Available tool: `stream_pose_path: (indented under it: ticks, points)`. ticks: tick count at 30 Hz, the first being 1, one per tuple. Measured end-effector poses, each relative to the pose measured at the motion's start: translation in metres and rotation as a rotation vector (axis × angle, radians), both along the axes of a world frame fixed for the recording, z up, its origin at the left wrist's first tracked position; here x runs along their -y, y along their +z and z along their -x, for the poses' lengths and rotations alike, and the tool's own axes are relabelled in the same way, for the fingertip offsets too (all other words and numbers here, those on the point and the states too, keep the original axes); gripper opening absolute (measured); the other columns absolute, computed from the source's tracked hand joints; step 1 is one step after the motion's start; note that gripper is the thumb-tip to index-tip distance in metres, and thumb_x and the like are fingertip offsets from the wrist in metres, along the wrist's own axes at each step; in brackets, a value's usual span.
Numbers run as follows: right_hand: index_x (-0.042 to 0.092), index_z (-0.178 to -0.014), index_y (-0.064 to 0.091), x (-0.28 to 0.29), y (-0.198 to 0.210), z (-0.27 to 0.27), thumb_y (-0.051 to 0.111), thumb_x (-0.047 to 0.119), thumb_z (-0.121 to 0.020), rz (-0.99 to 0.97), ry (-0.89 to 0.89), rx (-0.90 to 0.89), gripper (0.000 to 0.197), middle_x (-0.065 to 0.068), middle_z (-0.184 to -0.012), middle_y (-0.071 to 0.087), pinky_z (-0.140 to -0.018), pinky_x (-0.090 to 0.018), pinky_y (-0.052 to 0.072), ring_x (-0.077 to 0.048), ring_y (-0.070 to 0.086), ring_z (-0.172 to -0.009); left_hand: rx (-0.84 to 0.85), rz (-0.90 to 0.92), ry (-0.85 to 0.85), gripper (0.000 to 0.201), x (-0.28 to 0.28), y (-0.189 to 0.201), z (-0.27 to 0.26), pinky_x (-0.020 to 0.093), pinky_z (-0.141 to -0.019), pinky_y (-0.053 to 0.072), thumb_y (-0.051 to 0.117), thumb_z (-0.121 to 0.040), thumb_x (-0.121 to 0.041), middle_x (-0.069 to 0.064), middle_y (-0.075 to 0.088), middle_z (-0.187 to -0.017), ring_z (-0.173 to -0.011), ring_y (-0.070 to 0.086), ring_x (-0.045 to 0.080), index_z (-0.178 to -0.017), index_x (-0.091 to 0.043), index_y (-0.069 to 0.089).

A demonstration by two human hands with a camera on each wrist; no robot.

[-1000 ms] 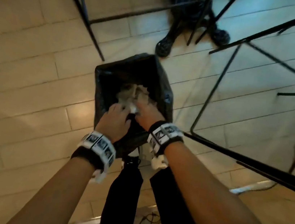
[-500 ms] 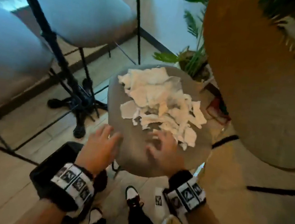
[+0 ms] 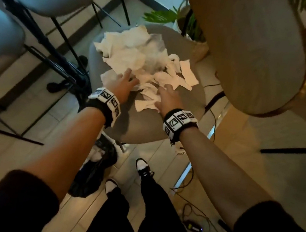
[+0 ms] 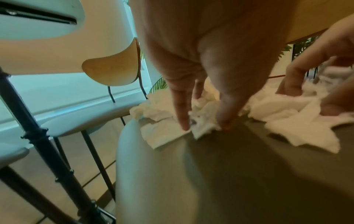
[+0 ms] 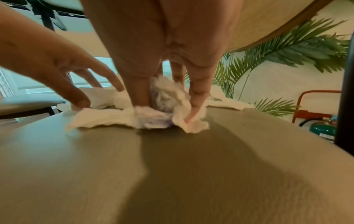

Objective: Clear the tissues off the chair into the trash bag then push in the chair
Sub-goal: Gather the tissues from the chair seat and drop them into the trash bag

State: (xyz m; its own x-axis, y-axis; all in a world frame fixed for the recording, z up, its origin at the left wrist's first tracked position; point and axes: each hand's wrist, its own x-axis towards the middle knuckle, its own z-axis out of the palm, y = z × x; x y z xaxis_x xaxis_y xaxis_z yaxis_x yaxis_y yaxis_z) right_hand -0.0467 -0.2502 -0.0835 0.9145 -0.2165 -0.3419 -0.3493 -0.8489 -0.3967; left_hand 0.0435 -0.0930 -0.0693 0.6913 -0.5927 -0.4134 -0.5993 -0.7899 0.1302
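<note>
Black sleeves (image 3: 18,197), black trousers (image 3: 114,220), marker-tagged black wristbands (image 3: 105,103)

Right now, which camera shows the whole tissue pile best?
The head view: the tissues lie spread across the chair seat, with the left hand and right hand at its near edge. The wrist views show only near scraps, low and close.

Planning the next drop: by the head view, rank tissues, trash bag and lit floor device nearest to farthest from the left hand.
1. Tissues, on the chair, under the left hand.
2. Trash bag, on the floor, lower left.
3. Lit floor device, far right.
</note>
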Motion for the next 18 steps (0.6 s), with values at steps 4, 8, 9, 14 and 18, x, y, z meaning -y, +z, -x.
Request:
stream_pose_path:
  ticks: [4,8,9,14,18]
  points:
    - [0.007,-0.107,0.051,0.0,0.001,0.003,0.046,-0.002,-0.086,-0.073,-0.01,0.087,0.024,-0.018,-0.118,0.053,-0.088,-0.043,0.045,-0.038,0.051,-0.106,0.015,0.171,0.027,0.051,0.004,0.003,0.008,0.051,-0.099,0.044,0.053,-0.082,0.007,0.022,0.037,-0.139,-0.12,0.045,0.041,-0.13,-0.006,0.04]
    - [0.014,-0.116,0.045,0.001,0.017,0.007,0.047,0.002,-0.083,-0.306,-0.191,0.201,0.035,-0.017,-0.115,0.059,-0.086,-0.042,0.048,-0.034,0.055,-0.104,-0.012,0.387,0.136,0.05,0.004,0.009,0.004,0.047,-0.094,0.044,0.054,-0.078,0.01,0.019,0.052,-0.123,-0.111,0.049,0.035,-0.122,-0.007,0.04]
    - [0.018,-0.121,0.043,0.002,0.021,0.008,0.047,0.003,-0.081,-0.347,-0.217,0.205,0.043,-0.015,-0.117,0.06,-0.087,-0.042,0.049,-0.033,0.056,-0.105,-0.015,0.442,0.174,0.049,0.004,0.01,0.004,0.046,-0.091,0.044,0.054,-0.077,0.01,0.019,0.053,-0.119,-0.108,0.049,0.034,-0.121,-0.008,0.04]
    - [0.017,-0.134,0.044,0.022,0.037,0.0,0.041,0.004,-0.08,-0.558,-0.416,0.194,0.056,-0.014,-0.13,0.057,-0.098,-0.04,0.047,-0.029,0.054,-0.116,0.048,0.678,0.25,0.037,0.0,0.011,0.007,0.039,-0.082,0.041,0.048,-0.08,-0.001,0.018,0.052,-0.108,-0.098,0.048,0.031,-0.116,-0.006,0.045]
    - [0.017,-0.14,0.034,0.055,0.024,-0.028,0.048,0.034,-0.088,-0.476,-0.541,0.119,0.056,-0.012,-0.141,0.047,-0.1,-0.036,0.039,-0.029,0.047,-0.125,0.01,0.598,0.339,0.057,0.0,0.001,0.003,0.044,-0.09,0.044,0.054,-0.078,-0.016,0.018,0.044,-0.122,-0.11,0.045,0.033,-0.131,-0.012,0.035]
